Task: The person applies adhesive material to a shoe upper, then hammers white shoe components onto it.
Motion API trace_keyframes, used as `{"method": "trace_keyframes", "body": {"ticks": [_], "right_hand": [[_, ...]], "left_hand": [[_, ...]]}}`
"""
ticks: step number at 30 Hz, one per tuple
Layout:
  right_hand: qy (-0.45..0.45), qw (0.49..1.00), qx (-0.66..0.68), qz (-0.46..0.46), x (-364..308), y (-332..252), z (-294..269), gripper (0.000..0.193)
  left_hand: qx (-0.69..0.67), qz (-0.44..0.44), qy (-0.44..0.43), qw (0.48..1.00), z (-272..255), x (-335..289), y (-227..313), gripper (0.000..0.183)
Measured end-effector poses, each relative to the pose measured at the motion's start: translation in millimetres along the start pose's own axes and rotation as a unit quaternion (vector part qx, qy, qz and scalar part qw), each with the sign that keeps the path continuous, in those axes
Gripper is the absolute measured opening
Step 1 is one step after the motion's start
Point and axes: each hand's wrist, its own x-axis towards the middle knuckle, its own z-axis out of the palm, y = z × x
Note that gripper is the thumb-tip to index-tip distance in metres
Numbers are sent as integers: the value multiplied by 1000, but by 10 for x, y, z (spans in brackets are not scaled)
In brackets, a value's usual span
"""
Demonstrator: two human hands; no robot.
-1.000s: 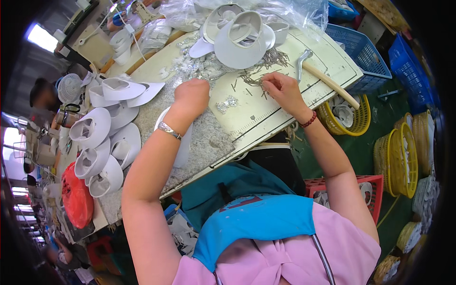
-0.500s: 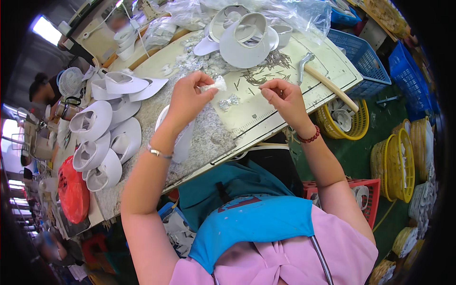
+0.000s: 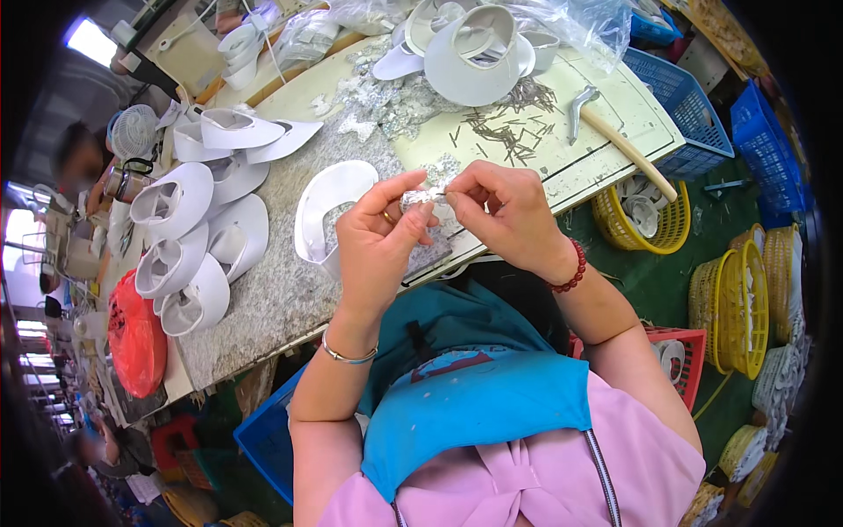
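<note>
In front of me, above the table's near edge, my left hand is closed around a silvery white bow, pinched between thumb and fingers. Touching the bow's right side, my right hand pinches a thin dark metal piece, whose exact kind is too small to tell. Similar thin metal pieces lie scattered beyond my right hand. A white sun visor lies on the table just left of my left hand, its lower part near my wrist. More silvery bows lie farther back on the worn table.
White visors are stacked at left, beside a red plastic bag. More visors stand at the back. A hammer overhangs the table's right edge above a yellow basket. Blue crates stand beyond; another person is far left.
Both hands have come together, my left moving right and down, my right moving left. The bow and the metal piece now meet, and the visor is uncovered to the left.
</note>
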Motion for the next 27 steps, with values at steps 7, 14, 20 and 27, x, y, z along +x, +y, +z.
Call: {"method": "trace_keyframes", "body": {"ticks": [7, 14, 20, 27], "right_hand": [[-39, 995, 68, 67, 19, 41, -3, 6], [-64, 996, 37, 54, 56, 16, -33, 6], [-103, 994, 7, 32, 88, -34, -87, 7], [-125, 988, 60, 73, 92, 55, -105, 10]], "left_hand": [[-93, -54, 28, 994, -60, -36, -48, 22], [-107, -66, 15, 992, -95, -40, -54, 20], [-4, -41, -2, 999, -84, -59, -8, 20], [-35, -118, -18, 992, -83, -21, 1, 22]]}}
